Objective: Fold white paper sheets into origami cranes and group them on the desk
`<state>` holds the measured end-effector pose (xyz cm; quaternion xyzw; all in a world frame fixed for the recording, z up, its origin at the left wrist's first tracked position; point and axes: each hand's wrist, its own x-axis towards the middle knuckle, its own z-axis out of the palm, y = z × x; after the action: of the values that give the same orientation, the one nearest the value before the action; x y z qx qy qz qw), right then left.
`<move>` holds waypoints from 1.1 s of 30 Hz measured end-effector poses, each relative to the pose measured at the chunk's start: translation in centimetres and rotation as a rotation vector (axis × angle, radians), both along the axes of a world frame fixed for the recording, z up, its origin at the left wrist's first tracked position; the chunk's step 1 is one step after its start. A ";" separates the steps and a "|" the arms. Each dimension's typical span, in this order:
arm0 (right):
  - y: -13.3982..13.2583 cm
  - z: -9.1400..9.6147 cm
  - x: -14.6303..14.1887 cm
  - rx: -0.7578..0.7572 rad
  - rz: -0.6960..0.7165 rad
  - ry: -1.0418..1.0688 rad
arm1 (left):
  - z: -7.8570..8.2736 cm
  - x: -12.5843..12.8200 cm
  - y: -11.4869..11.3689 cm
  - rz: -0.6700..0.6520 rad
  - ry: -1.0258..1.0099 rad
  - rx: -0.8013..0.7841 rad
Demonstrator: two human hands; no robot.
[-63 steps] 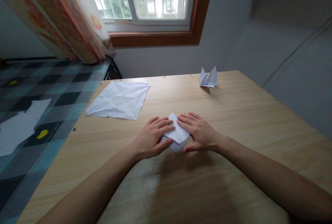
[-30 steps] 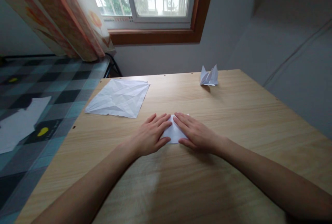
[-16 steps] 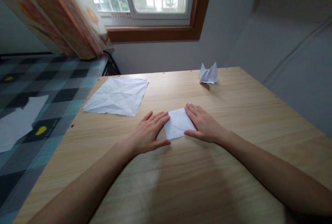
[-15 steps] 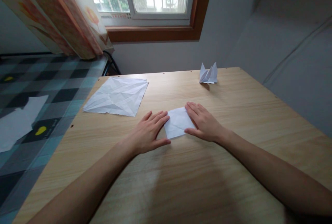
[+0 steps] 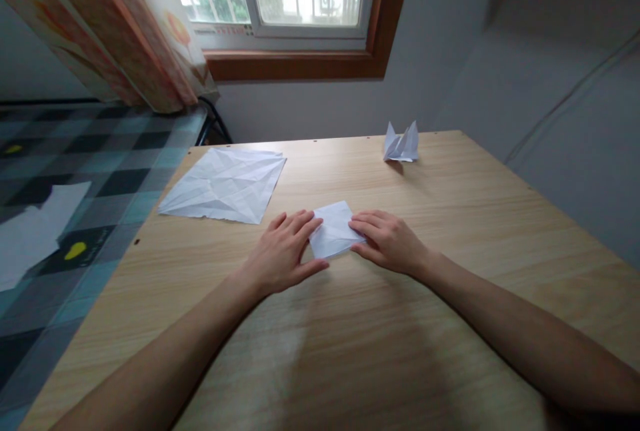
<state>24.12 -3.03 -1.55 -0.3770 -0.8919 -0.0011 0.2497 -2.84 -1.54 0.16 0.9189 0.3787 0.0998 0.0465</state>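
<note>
A small folded square of white paper (image 5: 333, 230) lies on the table between my hands, turned at an angle with a crease across it. My left hand (image 5: 285, 251) rests flat at its left corner, fingertips on the edge and thumb stretched out along the tabletop. At the right corner, my right hand (image 5: 387, 241) has its fingers bent over the paper and its thumb close to the lower edge, gripping that corner. The fingers hide the paper's right tip.
A larger creased sheet (image 5: 225, 184) lies flat at the table's back left. A folded paper figure with two upright points (image 5: 401, 144) stands near the back edge. Left of the wooden table (image 5: 320, 351), paper scraps (image 5: 30, 238) lie on a checked cloth (image 5: 100, 171).
The folded paper has turned and shifted slightly left. My right fingers have drawn closer together and moved down onto its right corner. My left hand has moved only slightly.
</note>
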 end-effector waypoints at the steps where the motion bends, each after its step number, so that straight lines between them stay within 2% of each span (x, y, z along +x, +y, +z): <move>1: 0.0 0.1 -0.1 0.022 0.009 -0.005 | 0.0 0.0 0.0 -0.001 -0.001 0.004; 8: -0.1 0.1 -0.5 0.137 0.083 -0.038 | -0.4 -0.1 0.1 -0.016 -0.016 0.038; 21: -0.2 0.1 -0.8 0.116 0.096 0.026 | -0.3 0.1 0.3 0.015 -0.192 0.153; 27: -0.5 0.3 -1.3 0.107 0.066 -0.006 | 0.1 0.2 0.2 -0.105 -0.327 0.186; 31: -0.7 0.6 -1.7 0.105 0.077 -0.038 | 0.4 0.3 0.1 -0.175 -0.298 0.140; 33: -0.8 0.7 -2.0 0.099 0.071 -0.051 | 0.4 0.3 0.2 -0.169 -0.280 0.114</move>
<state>22.17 -3.86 -0.89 -0.3324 -0.9096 -0.0459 0.2452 -2.49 -1.34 0.55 0.9257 0.2838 0.2440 0.0549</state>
